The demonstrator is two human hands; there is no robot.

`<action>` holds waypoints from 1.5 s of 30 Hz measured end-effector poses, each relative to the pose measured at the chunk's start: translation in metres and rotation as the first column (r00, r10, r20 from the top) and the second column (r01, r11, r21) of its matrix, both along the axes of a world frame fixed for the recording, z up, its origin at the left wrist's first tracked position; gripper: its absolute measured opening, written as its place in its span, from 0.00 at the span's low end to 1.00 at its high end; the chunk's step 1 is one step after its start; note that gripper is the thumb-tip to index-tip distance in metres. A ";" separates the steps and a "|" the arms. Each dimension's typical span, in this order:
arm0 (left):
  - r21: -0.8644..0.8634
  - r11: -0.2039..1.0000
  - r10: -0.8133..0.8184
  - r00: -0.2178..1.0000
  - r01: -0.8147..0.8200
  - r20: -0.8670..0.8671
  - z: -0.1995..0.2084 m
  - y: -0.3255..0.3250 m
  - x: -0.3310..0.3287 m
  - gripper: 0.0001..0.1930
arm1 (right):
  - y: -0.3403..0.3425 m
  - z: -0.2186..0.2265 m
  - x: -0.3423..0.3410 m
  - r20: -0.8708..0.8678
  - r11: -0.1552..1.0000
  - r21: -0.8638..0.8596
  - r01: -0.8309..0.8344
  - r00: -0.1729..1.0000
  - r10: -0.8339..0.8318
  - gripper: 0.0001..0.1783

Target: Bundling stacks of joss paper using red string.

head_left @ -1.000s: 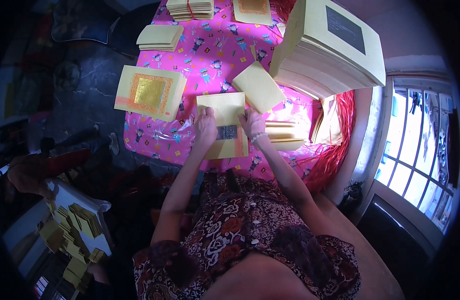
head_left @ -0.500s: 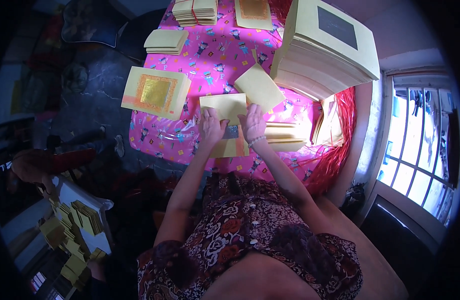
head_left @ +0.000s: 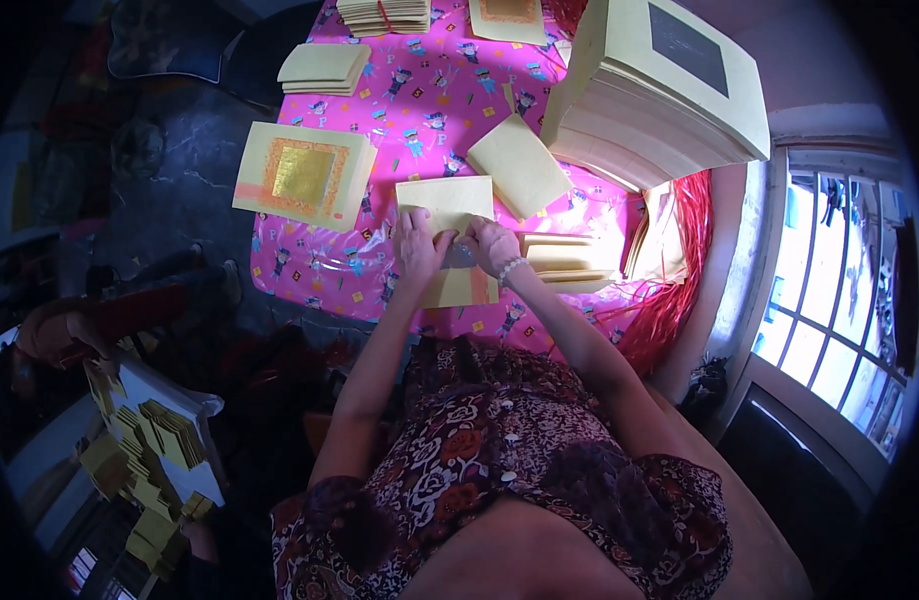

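Note:
A folded sheet of yellow paper lies on the pink table in front of me. Its turned-over half covers part of the printed face, and a lower flap with an orange mark shows below my hands. My left hand rests on the left side of the fold, fingers lying flat and thumb apart. At the right side, the fingers of my right hand curl together at the paper's edge; a bead bracelet circles that wrist. A silver-grey patch of the sheet shows between the hands, partly hidden.
Left of the sheet lies a stack of yellow paper with a gold square. A folded piece sits beyond, near a tall paper stack. More folded papers lie right, beside red plastic strands. Another person's arm is at lower left.
My right hand has drawn inward and its fingers have gone from spread to curled at the paper's edge. The left hand stays on the fold. The whole view has shifted slightly.

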State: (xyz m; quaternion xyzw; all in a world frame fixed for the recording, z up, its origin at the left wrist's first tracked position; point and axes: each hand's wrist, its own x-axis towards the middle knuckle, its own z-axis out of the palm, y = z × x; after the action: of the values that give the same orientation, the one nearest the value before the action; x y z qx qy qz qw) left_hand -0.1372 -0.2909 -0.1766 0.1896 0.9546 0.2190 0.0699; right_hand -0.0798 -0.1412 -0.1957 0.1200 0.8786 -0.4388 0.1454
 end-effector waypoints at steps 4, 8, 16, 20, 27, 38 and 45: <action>0.038 0.999 0.009 1.000 -0.009 -0.006 -0.001 0.000 0.003 0.27 | -0.003 0.005 0.004 0.053 0.997 -0.008 0.074 0.996 -0.074 0.09; 0.042 0.999 0.016 0.999 -0.015 -0.031 -0.001 -0.001 0.007 0.27 | -0.008 0.002 0.010 -0.098 0.990 0.033 0.136 0.986 -0.132 0.10; 0.087 0.996 0.020 0.998 -0.016 -0.055 0.001 0.000 0.014 0.26 | -0.001 0.000 0.017 -0.077 0.992 0.016 0.127 0.989 -0.126 0.10; 0.102 0.995 0.024 0.998 -0.018 -0.060 0.005 0.001 0.014 0.25 | 0.002 -0.005 0.011 -0.054 0.994 0.008 0.111 0.992 -0.111 0.12; 0.105 0.994 0.003 0.997 0.005 -0.072 0.007 0.000 0.015 0.24 | 0.000 0.010 0.001 0.076 0.991 0.079 0.105 0.991 -0.111 0.18; 0.372 0.928 -0.064 0.976 -0.018 0.208 -0.008 -0.046 -0.014 0.08 | 0.003 0.007 -0.007 0.143 0.991 0.095 0.098 0.983 -0.111 0.18; 0.430 0.851 0.010 0.828 -0.301 0.561 -0.038 -0.066 -0.028 0.11 | 0.000 0.003 -0.011 0.094 0.989 0.119 0.090 0.990 -0.101 0.17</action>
State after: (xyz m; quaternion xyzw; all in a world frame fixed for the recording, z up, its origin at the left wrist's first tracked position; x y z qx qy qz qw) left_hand -0.1650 -0.3574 -0.2144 0.0505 0.8180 0.5081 0.2649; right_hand -0.0906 -0.1412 -0.1928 0.1919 0.8872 -0.3876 0.1606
